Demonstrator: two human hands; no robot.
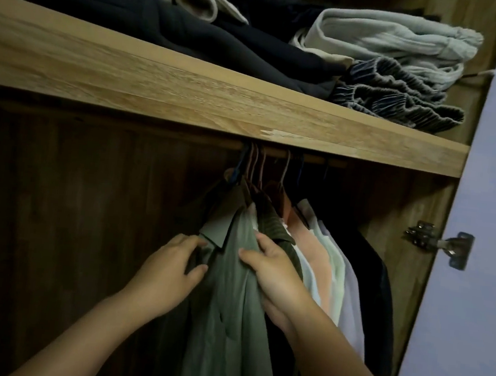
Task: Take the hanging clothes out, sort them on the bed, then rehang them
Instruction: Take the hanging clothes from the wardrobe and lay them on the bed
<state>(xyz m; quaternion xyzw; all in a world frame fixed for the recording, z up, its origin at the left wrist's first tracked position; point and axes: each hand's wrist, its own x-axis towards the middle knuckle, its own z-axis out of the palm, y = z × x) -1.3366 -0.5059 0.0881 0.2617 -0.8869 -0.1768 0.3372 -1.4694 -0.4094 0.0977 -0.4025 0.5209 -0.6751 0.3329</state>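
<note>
Both hands were at the front of a bunch of clothes hanging inside a wooden wardrobe. The left hand (167,274) held the left edge of the green shirt (229,293), its fingers (196,242) curled onto the cloth just under the collar and the thumb pressing the fabric lower down. The right hand (274,279) gripped the same shirt from the other side, thumb on its front and the remaining fingers tucked behind it, out of sight, between that shirt and the darker ribbed green garment (276,230) next in line. Beyond the right-hand fingers, further right, hung a peach shirt (314,247), a pale mint one (335,276), a white one (353,309) and a black garment (382,294), all pressed close together. Straight above the fingers, the hanger hooks (255,164) were looped over the rail (314,160), which ran just beneath the wooden shelf (189,90). On that shelf, well above both hands, lay folded dark clothes (136,17), a folded pale grey garment (393,41) and a dark ribbed striped piece (397,93). To the right of the right hand, a metal hinge (440,243) joined the wardrobe side to the open door (489,213). No label, brand or lettering could be read on any of the garments.
</note>
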